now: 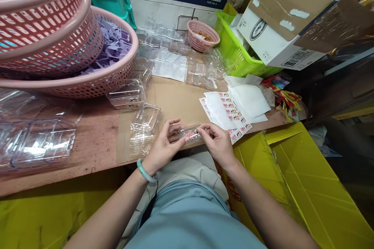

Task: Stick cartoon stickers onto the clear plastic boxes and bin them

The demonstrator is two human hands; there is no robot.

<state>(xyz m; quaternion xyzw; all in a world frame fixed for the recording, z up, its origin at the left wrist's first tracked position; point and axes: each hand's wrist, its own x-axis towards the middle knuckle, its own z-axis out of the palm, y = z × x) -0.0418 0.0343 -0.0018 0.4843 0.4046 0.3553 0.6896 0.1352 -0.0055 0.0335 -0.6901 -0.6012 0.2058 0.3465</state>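
Between my two hands, just over the table's front edge, is a small clear plastic box with a pink and white sticker on it. My left hand grips the box's left end between thumb and fingers. At the other end, my right hand is closed in a pinch, its thumb and fingertips touching the box's right end and the sticker's edge. To the right of the box lie sticker sheets printed with small cartoon figures. An open clear plastic box rests on the cardboard, left of my left hand.
Stacked pink baskets with purple plastic pieces fill the left side. Clear plastic trays lie in front of them. At the back are a small pink basket, a green crate and cartons. Yellow cardboard is at lower right.
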